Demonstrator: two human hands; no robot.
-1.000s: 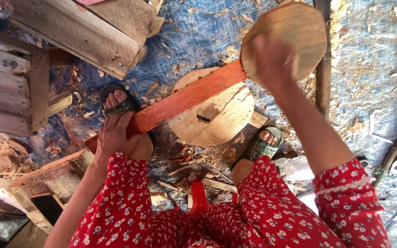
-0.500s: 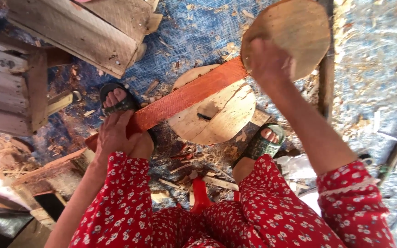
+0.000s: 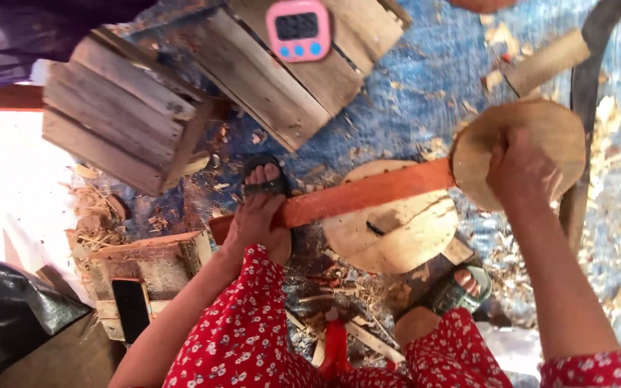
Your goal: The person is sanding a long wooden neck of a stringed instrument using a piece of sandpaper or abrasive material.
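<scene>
Left hand (image 3: 256, 224) clamped on orange handle (image 3: 368, 195), right hand (image 3: 522, 172) on round paddle head (image 3: 515, 147); sandalled foot (image 3: 265, 177) right beside, slip could hurt toes.

A blue tarp (image 3: 411, 108) covers the ground, bearing wood shavings (image 3: 612, 208), wooden crates (image 3: 120, 122) and a round chopping block (image 3: 389, 230).

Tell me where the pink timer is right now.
In the head view the pink timer sits at the top centre on a slatted wooden crate, beyond the left hand.

- orange-red wooden stick (image 3: 368, 195), long and flat, lying slanted across the round wood slab (image 3: 397, 241)
- pale wooden disc (image 3: 533, 136), tilted at the stick's upper end
</scene>
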